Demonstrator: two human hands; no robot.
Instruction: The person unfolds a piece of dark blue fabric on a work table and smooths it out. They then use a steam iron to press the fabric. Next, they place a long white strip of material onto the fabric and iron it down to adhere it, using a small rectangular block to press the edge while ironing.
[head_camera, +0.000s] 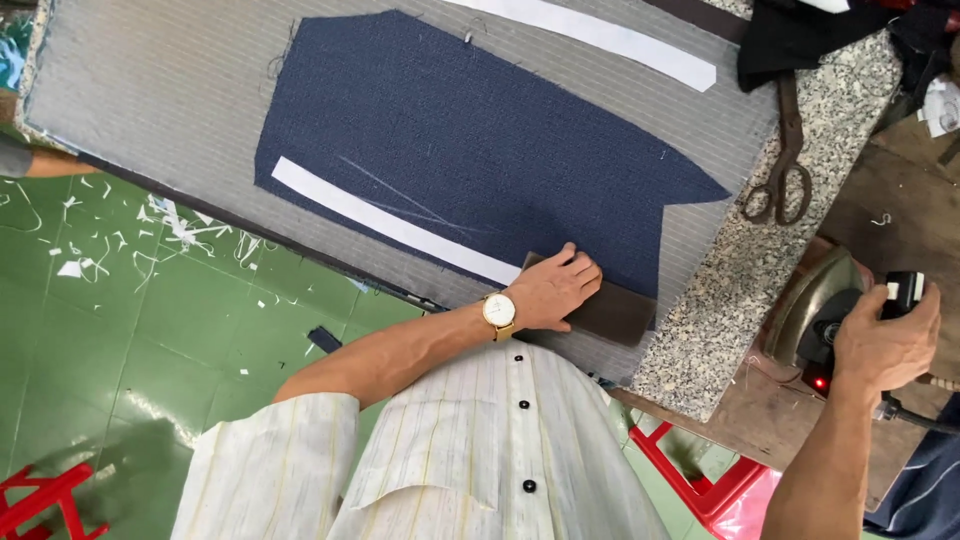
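Lengthwise along the table edge, white strip (395, 222) beneath left hand (550, 290).

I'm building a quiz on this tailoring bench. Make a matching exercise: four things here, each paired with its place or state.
1. left hand
2. right hand
3. scissors
4. white strip

a. lying on the speckled stone counter
b. gripping the iron's handle
c. pressing on a dark brown block
d. lying across the navy fabric piece

Pairs: 1-c, 2-b, 3-a, 4-d

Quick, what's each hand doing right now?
Left hand: flat, pressing the brown block on the navy cloth.
Right hand: closed around the iron handle.
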